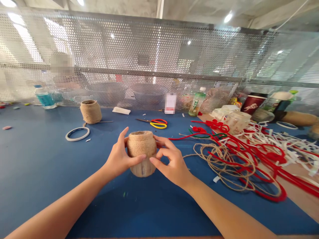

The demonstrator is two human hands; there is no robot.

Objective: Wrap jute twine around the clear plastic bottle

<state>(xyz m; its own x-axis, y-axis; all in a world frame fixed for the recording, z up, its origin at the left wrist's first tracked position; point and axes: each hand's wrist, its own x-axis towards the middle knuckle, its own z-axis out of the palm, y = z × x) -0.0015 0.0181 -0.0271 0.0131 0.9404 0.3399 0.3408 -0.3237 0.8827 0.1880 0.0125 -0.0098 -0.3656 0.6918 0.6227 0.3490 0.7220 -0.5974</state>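
Note:
A small jar [142,145] is held above the blue table, its upper part wound with brown jute twine and its lower part bare and pale. My left hand [122,157] grips the jar's left side, thumb across the front and index finger pointing up. At the right side my right hand [171,162] has thumb and index finger pinched near the lowest turns of twine, its other fingers behind the jar. The jute twine [190,155] runs from behind this hand to a loose tangle [221,162] on the right. The exact strand between the fingertips is hard to make out.
Behind stand a fully wrapped jar [91,112], scissors [156,123] and a tape roll [77,134]. Red cords [270,162] and white scraps [299,146] crowd the right. A blue bottle [45,97] and a green-labelled bottle [197,102] stand by the perforated metal screen [139,43].

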